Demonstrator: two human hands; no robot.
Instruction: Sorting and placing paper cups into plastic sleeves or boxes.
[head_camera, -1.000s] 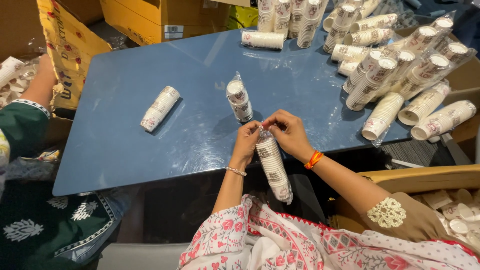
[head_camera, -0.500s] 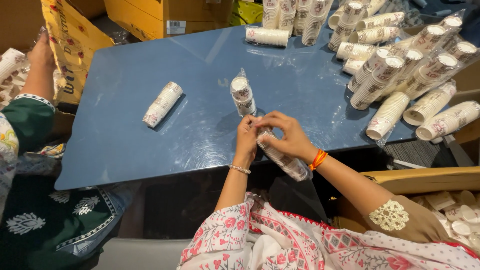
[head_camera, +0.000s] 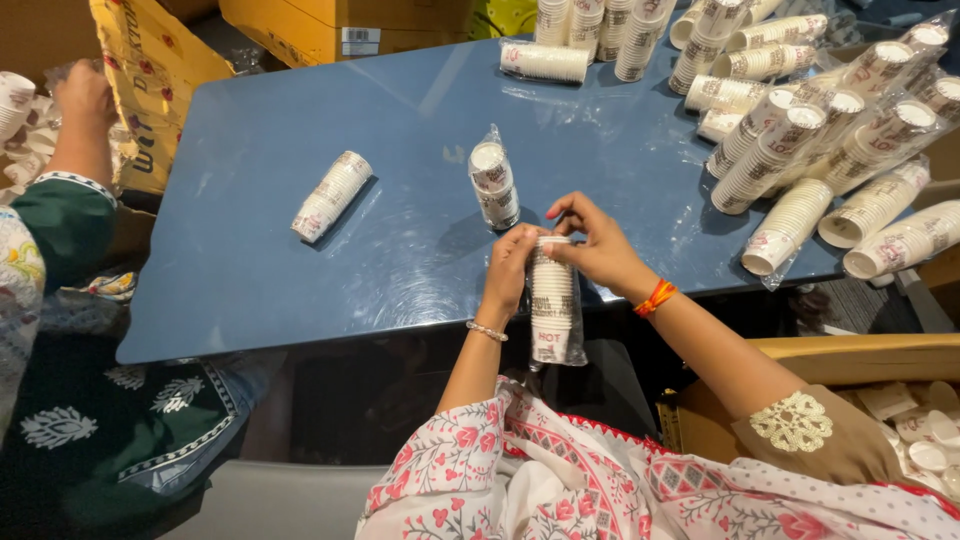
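Left hand (head_camera: 510, 272) and right hand (head_camera: 598, 250) both pinch the top of a clear-bagged stack of paper cups (head_camera: 553, 312), held upright at the near edge of the blue table (head_camera: 260, 190), its lower end hanging off the edge above the person's lap. Further out on the table: an upright bagged stack (head_camera: 493, 183) just beyond the hands, a loose stack on its side (head_camera: 332, 196) to the left. Far right, a pile of bagged stacks (head_camera: 830, 130); at left, another person's hand (head_camera: 82, 92) reaches toward a yellow carton (head_camera: 150, 70).
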